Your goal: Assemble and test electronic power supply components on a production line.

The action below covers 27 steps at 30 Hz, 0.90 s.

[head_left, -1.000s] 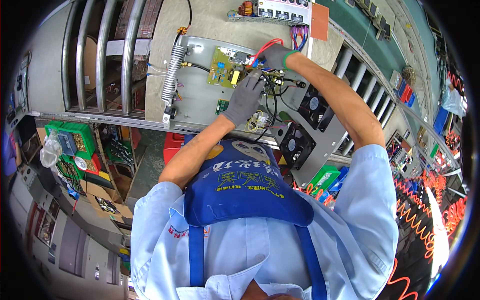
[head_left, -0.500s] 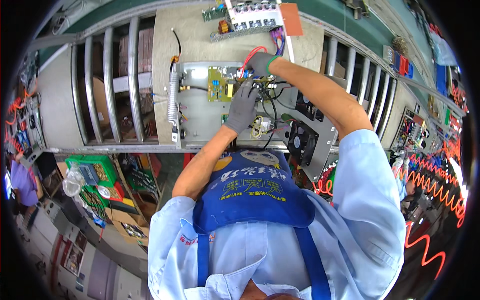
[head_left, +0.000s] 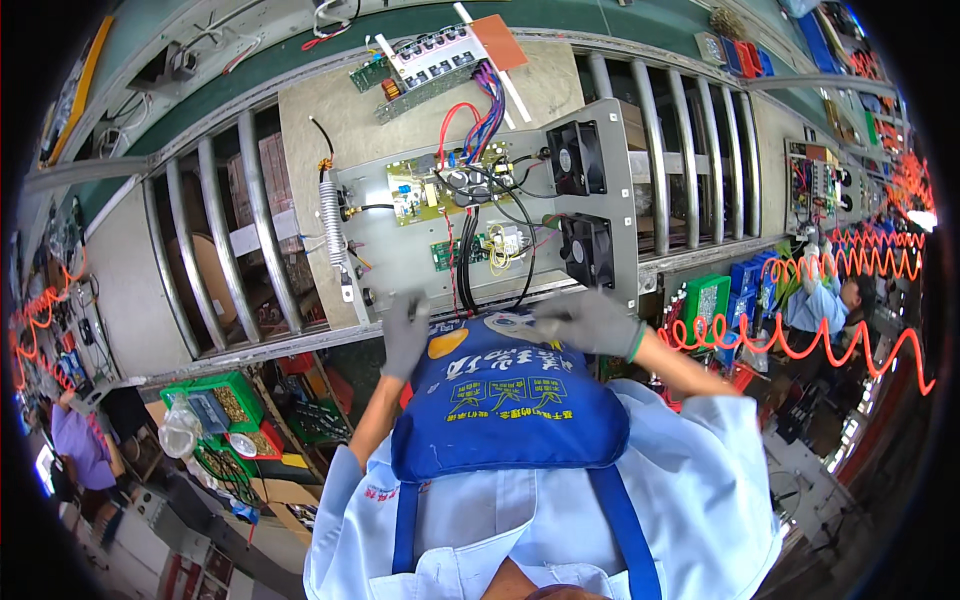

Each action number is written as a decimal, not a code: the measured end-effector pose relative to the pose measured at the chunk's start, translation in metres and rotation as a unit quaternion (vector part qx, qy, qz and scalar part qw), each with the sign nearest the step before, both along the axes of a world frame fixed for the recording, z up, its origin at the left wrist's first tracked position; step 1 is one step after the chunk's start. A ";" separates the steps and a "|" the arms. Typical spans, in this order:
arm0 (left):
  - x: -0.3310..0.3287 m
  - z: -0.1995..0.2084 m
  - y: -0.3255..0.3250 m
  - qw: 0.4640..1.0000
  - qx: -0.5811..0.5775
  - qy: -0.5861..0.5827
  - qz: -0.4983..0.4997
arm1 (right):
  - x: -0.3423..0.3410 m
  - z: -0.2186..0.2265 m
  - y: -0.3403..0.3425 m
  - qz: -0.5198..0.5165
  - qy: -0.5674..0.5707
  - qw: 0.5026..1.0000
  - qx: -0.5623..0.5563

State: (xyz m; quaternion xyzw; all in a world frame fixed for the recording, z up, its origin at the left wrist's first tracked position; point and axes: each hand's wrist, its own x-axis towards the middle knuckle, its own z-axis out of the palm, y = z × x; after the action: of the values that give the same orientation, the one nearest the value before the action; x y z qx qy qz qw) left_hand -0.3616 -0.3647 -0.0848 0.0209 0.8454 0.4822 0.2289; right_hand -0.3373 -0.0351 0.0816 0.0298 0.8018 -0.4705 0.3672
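A grey metal chassis (head_left: 385, 262) lies on a board in front of me. Inside it are a yellow-green circuit board (head_left: 408, 200) with red and purple wires, a small green board (head_left: 441, 256) and a small transformer (head_left: 508, 238). Two black fans (head_left: 588, 248) are fixed to its right wall. My left hand (head_left: 404, 338), in a grey glove, is at the chassis's near edge, blurred, fingers loosely extended with nothing seen in them. My right hand (head_left: 592, 322), also gloved, hovers over the blue apron (head_left: 510, 425), fingers stretched leftward and holding nothing visible.
Behind the chassis stands a wired module with a heatsink (head_left: 432, 85), near an orange-brown sheet (head_left: 499, 41). Metal rollers (head_left: 266, 215) flank the board on both sides. Green parts bins (head_left: 228, 402) sit at lower left. Orange coiled hoses (head_left: 800, 335) hang at right; other people work nearby.
Both hands have left the circuit board and wiring and come back toward my body. The view has shifted, so the chassis and both fans now show uncovered.
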 end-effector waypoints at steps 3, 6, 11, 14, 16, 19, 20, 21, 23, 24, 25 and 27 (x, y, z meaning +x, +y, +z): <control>0.038 -0.026 -0.035 0.930 0.091 -0.298 0.197 | 0.065 -0.078 0.016 0.026 -0.197 0.953 0.226; 0.050 -0.053 -0.060 0.883 0.141 -0.273 0.354 | 0.102 -0.144 0.046 -0.182 -0.107 0.934 0.290; 0.009 -0.096 -0.080 0.960 0.033 -0.116 0.253 | 0.090 -0.223 0.071 -0.183 -0.197 0.940 0.209; 0.003 -0.100 -0.084 0.973 -0.048 -0.046 0.220 | 0.086 -0.262 0.070 -0.171 -0.081 0.958 0.214; 0.003 -0.097 -0.082 0.974 -0.109 -0.027 0.198 | 0.084 -0.282 0.075 -0.158 0.048 0.967 0.193; -0.001 -0.086 -0.080 0.963 -0.226 0.042 0.140 | 0.080 -0.295 0.073 -0.132 0.055 0.965 0.218; -0.005 -0.080 -0.079 0.951 -0.281 0.061 0.114 | 0.077 -0.291 0.072 -0.170 0.039 0.963 0.204; -0.010 -0.071 -0.081 0.951 -0.283 0.049 0.117 | 0.075 -0.282 0.069 -0.228 0.051 0.953 0.192; -0.026 -0.042 -0.089 0.932 -0.346 0.104 0.039 | 0.064 -0.251 0.073 -0.231 0.118 0.950 0.175; -0.035 -0.024 -0.091 0.918 -0.383 0.105 0.000 | 0.063 -0.229 0.074 -0.258 0.162 0.936 0.179; -0.041 -0.004 -0.092 0.928 -0.359 0.097 0.000 | 0.057 -0.205 0.076 -0.246 0.132 0.941 0.190; -0.060 0.043 -0.092 0.955 -0.295 0.024 0.011 | 0.037 -0.156 0.084 -0.243 0.109 0.942 0.202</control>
State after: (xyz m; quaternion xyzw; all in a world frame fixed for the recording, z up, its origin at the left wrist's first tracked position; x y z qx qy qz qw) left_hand -0.4216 -0.4567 -0.0418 -0.0454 0.9554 0.2127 0.1996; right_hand -0.3001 0.0487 -0.0743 0.2460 0.8836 -0.3738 0.1381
